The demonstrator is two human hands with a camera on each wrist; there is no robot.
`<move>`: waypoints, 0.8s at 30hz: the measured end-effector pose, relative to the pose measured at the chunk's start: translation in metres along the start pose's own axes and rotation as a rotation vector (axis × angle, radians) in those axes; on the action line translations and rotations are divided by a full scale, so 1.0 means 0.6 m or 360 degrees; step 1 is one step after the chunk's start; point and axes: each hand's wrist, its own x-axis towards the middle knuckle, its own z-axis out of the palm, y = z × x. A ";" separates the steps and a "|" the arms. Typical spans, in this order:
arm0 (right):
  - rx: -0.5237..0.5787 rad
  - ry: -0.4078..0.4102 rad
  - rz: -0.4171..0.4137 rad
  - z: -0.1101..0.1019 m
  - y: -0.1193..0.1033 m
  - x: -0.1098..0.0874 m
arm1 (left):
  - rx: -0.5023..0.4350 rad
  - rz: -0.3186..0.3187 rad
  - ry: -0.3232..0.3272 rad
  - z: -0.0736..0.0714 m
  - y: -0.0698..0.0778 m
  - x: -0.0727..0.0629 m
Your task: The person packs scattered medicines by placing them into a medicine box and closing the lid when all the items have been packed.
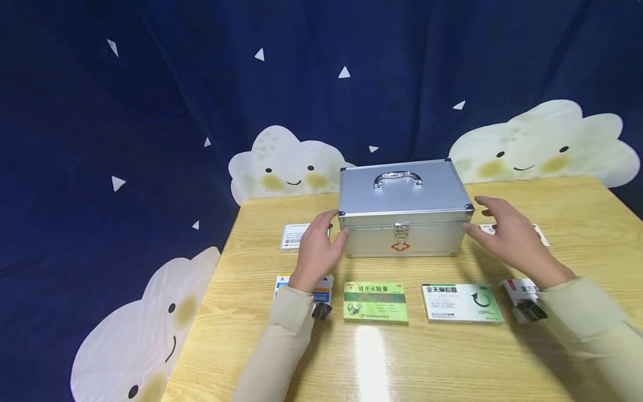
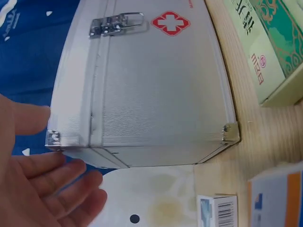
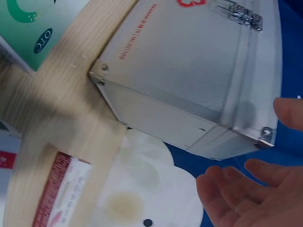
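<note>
A silver metal first-aid case [image 1: 404,237] with a red cross stands on the table, its lid down. A chrome handle [image 1: 398,176] tops the lid, and a metal latch [image 1: 401,231] is on the front. My left hand [image 1: 319,245] is at the case's left end, thumb near the front corner, fingers relaxed and spread. On the other side my right hand [image 1: 509,237] reaches toward the right end, thumb at the front corner and fingers apart. In the wrist views, neither the left palm [image 2: 28,189] nor the right palm [image 3: 255,198] holds anything.
In front of the case lie a green medicine box [image 1: 375,302] and a white-and-green capsule box [image 1: 462,303]. A blue-and-white box [image 1: 323,291] and a red-and-white box [image 1: 519,293] flank them. White boxes [image 1: 291,237] lie behind both hands. A dark blue cloud-patterned curtain [image 1: 301,84] hangs behind the table.
</note>
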 end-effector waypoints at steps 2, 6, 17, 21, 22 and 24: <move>0.0036 -0.0047 -0.0008 0.005 0.003 0.007 | -0.0049 -0.0020 -0.0019 0.005 -0.002 0.004; 0.0079 -0.0039 -0.0064 0.014 0.009 0.017 | -0.0165 -0.0038 -0.0003 0.016 -0.004 0.012; 0.0102 -0.0050 0.0106 0.022 0.016 0.021 | -0.0257 -0.0083 0.0092 0.029 -0.010 0.023; 0.0100 -0.0077 0.0151 0.022 0.021 0.022 | -0.0260 -0.0089 0.0058 0.029 -0.014 0.025; 0.0099 -0.0077 0.0148 0.022 0.022 0.022 | -0.0256 -0.0094 0.0054 0.029 -0.015 0.025; 0.0094 -0.0083 0.0146 0.021 0.022 0.023 | -0.0250 -0.0098 0.0051 0.030 -0.016 0.026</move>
